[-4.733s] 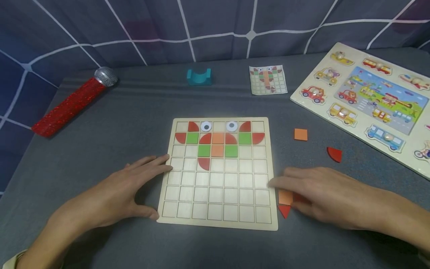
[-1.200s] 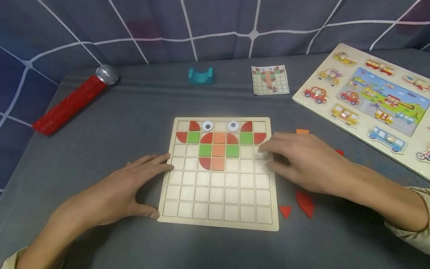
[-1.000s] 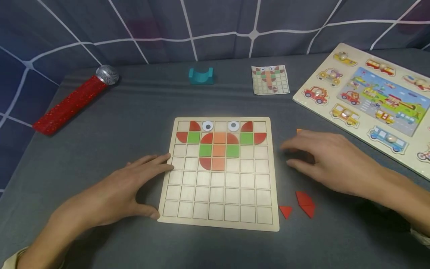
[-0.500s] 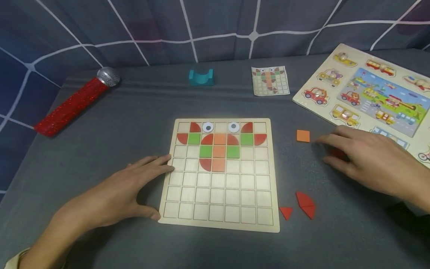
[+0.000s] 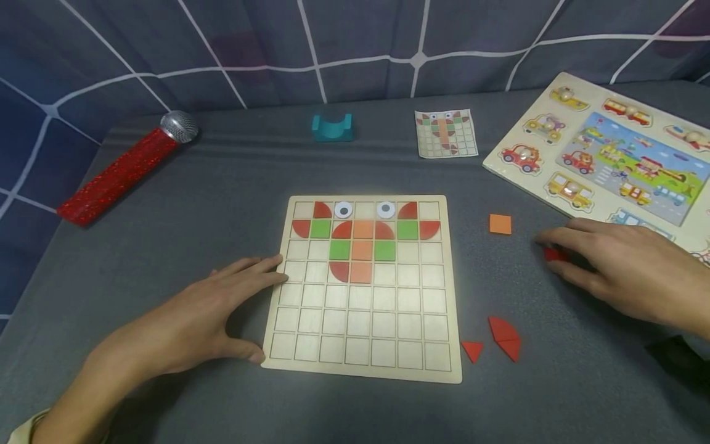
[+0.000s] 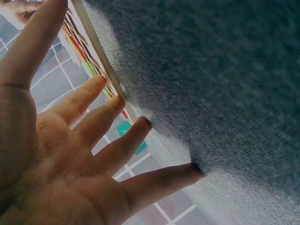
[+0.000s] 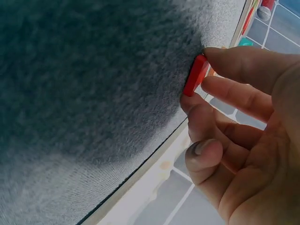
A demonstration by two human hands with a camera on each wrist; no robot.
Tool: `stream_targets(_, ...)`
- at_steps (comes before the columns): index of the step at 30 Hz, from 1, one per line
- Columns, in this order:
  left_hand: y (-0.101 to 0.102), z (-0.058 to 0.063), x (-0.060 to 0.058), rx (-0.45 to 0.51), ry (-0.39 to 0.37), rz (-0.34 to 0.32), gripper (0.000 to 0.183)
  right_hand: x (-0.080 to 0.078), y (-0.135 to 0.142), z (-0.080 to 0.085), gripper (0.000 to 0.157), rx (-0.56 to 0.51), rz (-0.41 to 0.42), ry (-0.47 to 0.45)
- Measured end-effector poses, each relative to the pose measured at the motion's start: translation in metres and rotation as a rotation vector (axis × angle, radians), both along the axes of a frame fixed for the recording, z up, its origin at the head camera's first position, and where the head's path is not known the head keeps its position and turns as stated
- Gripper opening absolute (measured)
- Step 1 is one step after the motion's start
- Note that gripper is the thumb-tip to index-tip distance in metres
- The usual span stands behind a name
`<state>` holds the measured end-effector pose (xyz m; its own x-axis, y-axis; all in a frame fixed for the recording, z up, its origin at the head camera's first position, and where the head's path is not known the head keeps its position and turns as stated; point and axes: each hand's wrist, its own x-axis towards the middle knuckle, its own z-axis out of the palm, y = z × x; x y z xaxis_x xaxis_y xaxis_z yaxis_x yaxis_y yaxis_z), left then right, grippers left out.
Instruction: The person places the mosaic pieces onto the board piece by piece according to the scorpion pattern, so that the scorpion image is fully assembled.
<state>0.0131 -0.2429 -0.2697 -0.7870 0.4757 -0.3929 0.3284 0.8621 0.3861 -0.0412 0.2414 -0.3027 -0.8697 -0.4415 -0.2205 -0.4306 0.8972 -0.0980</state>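
A square wooden grid board (image 5: 360,333) lies on the grey cloth, with red, green and orange tiles and two eye discs in its upper cells. My left hand (image 5: 222,314) rests against the board's left edge, fingers spread; in the left wrist view the fingertips (image 6: 117,101) touch that edge. To the right of the board, my right hand (image 5: 621,268) pinches a red quarter-circle tile (image 7: 196,76) between thumb and fingers, low at the cloth. Part of that tile is hidden by the hand. An orange square tile (image 5: 500,224) lies just left of it.
Red tiles (image 5: 505,339) and a red triangle (image 5: 472,351) lie near the board's lower right corner. A pattern card (image 5: 446,134), a teal holder (image 5: 332,127) and a red microphone (image 5: 124,172) lie farther back. The vehicle puzzle (image 5: 627,154) is close behind the right hand.
An orange square has gone onto the board beside the lowest red tile. My right hand has moved from the board to the right and taken hold of the red quarter-circle. The left hand stays.
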Motion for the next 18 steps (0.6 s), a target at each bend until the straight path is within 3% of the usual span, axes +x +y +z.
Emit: stream_targets(18, 0.0007, 0.001, -0.0002, -0.001, -0.017, 0.008, 0.102, 0.0075, -0.0049, 0.0065, 0.046, -0.122, 0.022, -0.013)
